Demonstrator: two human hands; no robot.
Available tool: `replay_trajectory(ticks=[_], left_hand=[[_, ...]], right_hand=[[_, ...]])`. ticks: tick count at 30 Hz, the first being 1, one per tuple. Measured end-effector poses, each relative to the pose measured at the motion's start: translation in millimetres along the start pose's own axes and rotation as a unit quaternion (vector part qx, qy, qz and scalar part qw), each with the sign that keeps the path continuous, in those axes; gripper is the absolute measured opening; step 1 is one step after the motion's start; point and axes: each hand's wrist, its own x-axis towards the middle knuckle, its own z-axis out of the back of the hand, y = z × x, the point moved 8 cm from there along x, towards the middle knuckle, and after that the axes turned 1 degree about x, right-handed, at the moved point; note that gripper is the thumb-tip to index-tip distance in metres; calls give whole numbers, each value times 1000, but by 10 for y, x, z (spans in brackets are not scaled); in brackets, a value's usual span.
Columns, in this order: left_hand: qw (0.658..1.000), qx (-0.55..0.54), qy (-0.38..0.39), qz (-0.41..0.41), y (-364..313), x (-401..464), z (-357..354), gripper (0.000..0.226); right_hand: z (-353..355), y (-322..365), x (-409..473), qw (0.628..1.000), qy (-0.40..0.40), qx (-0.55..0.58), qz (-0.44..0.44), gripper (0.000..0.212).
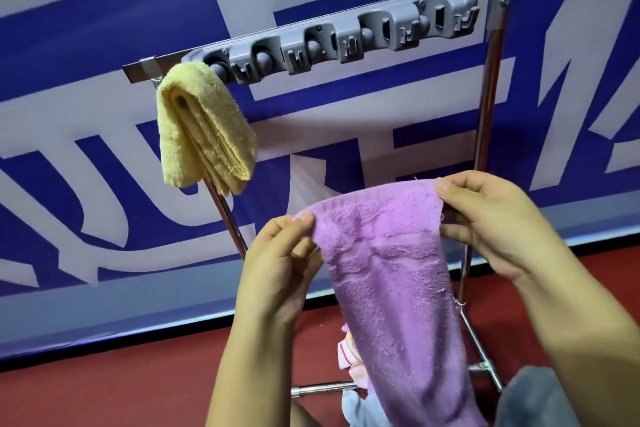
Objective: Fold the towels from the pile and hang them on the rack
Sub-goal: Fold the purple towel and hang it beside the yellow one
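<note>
At the upper left of the frame, a folded yellow towel [204, 125] hangs over the left end of the rack [491, 55], beside a grey holder strip [346, 35] fixed along the top bar. In the lower middle, the left hand [277, 274] pinches the left top corner of a purple towel [388, 274] between thumb and curled fingers. The towel hangs down from both hands, in front of the rack. At the right, the right hand [491, 222] pinches the other top corner, with the thumb on top and the fingers curled behind. Below the purple towel, a small pile of towels [353, 360] lies on the red floor [121, 388] near the rack's base.
</note>
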Motion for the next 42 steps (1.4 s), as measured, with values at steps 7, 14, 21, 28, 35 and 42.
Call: replay_trajectory(ticks=[7, 14, 21, 28, 35, 42], left_hand=[[988, 114, 26, -100, -115, -188, -303, 17], [970, 184, 34, -155, -224, -357, -456, 14], [963, 204, 38, -171, -259, -433, -527, 13], [957, 218, 33, -188, -275, -473, -554, 10], [959, 209, 46, -188, -273, -516, -556, 12], [968, 152, 130, -152, -243, -504, -608, 27]], right_hand=[[-206, 276, -250, 985, -39, -103, 131, 13], [-406, 441, -498, 954, -32, -208, 215, 5], [-500, 495, -597, 941, -24, -228, 250, 6], [-570, 523, -663, 922, -24, -253, 293, 4], [-583, 513, -679, 921, -20, -240, 305, 6], [-539, 478, -613, 924, -37, -244, 292, 20]])
